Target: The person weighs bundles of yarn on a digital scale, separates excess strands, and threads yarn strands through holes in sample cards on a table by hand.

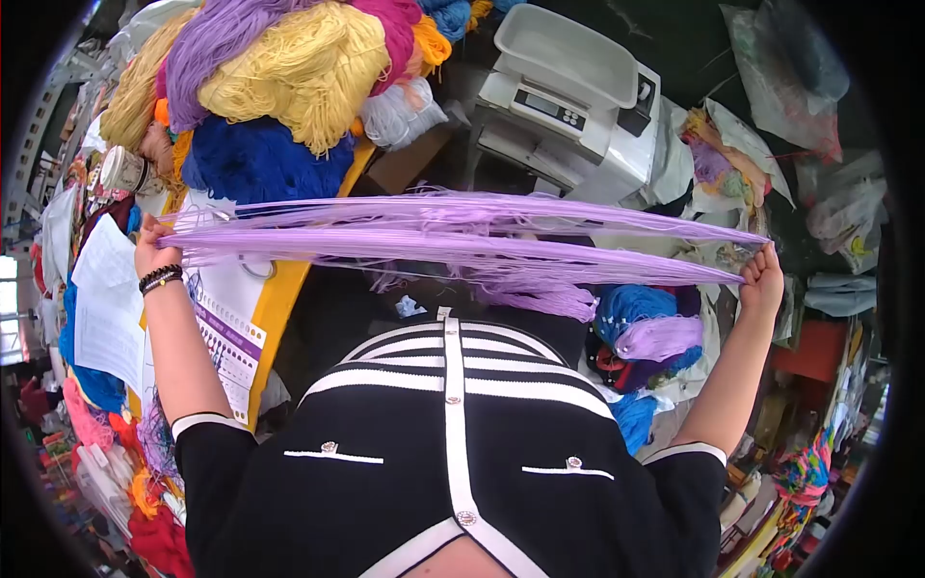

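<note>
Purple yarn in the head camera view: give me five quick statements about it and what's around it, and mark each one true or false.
1. The left hand and the right hand hold the purple yarn stretched between them. True.
2. The dark beads are on the right wrist. False: they are on the left one.
3. A shallow white tray sits on top of the scale. True.
4. The stretched purple yarn is wound into a tight ball. False: it is drawn out in long, loose strands.
5. In this view, pale yellow yarn partly overlaps dark blue yarn. True.
</note>
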A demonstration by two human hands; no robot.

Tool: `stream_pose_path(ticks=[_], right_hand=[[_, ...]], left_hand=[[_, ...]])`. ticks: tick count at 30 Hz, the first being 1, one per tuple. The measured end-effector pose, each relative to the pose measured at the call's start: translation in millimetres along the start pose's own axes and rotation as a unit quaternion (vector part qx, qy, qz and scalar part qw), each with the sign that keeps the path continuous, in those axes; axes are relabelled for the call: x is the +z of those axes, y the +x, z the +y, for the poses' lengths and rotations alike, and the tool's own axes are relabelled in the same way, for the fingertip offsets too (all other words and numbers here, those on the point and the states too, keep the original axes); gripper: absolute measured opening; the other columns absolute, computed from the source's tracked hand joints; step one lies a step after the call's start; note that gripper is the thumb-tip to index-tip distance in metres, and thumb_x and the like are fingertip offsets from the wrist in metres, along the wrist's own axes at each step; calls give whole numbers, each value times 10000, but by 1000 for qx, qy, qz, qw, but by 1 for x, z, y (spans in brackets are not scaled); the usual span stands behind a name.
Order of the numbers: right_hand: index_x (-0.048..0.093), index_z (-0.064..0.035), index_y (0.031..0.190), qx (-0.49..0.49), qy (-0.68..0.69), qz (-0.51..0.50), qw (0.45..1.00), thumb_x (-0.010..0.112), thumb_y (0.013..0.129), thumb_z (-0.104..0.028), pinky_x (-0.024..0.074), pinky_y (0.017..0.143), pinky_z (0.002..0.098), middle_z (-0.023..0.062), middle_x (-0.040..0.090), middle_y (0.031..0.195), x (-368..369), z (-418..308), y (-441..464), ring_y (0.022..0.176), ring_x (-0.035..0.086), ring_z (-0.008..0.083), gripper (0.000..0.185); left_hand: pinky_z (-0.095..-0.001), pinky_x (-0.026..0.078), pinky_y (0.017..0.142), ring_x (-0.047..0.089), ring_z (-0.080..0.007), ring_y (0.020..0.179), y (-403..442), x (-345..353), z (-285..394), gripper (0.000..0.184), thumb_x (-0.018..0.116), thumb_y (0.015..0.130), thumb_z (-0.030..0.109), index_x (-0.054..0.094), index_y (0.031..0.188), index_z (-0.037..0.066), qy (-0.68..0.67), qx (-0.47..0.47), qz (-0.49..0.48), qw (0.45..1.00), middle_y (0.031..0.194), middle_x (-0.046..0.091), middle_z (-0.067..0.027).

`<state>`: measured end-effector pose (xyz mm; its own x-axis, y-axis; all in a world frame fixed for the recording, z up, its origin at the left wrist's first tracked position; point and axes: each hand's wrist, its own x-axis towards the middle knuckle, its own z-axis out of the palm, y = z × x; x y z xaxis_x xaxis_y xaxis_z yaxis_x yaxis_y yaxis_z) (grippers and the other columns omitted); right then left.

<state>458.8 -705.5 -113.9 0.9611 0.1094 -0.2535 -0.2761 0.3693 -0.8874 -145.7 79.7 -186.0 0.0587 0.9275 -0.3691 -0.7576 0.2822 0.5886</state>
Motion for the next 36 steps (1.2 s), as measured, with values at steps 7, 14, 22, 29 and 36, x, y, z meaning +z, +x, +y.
stream_pose_path(ticks=[7, 14, 22, 29, 36], right_hand=[[545, -123, 835, -142, -109, 271, 946, 593, 898, -221, 261, 430, 236, -85, 433, 639, -93, -8, 56, 514, 339, 47, 125], [544, -164, 800, -50, -178, 59, 981, 614, 912, -221, 256, 461, 194, -90, 397, 631, -65, -13, 25, 543, 374, 39, 144], [607, -52, 853, -250, -132, -108, 953, 567, 947, -221, 204, 508, 240, -83, 333, 581, 195, -69, -72, 531, 272, 48, 198], [585, -71, 854, -167, -115, -480, 853, 483, 949, -254, 350, 558, 263, 0, 485, 708, 292, -214, 3, 623, 420, 115, 230], [569, -93, 666, -332, -94, -223, 912, 486, 877, -135, 348, 456, 323, 32, 502, 584, 419, -185, 46, 496, 433, 158, 230]], left_hand=[[-308, 529, 692, 595, -192, 813, 139, -57, 57, 303, 438, 794, -124, 611, 981, 38, 49, -8, 66, 997, 959, 621, -74], [-164, 431, 520, 469, -68, 592, 37, 5, 32, 142, 491, 959, 133, 565, 1029, 34, 114, -40, -135, 983, 803, 567, 2], [-193, 226, 380, 279, -20, 437, -225, 148, -153, 433, 394, 1023, 270, 385, 1389, 38, 149, -223, -437, 859, 676, 473, 63], [-189, 288, 429, 377, -41, 436, -291, 107, -244, 262, 437, 1009, 234, 591, 1029, 23, 267, -246, -416, 834, 762, 651, -64], [-184, 284, 461, 376, -32, 476, -293, 92, -265, 253, 477, 995, 230, 615, 995, 18, 304, -287, -382, 824, 794, 669, -70]])
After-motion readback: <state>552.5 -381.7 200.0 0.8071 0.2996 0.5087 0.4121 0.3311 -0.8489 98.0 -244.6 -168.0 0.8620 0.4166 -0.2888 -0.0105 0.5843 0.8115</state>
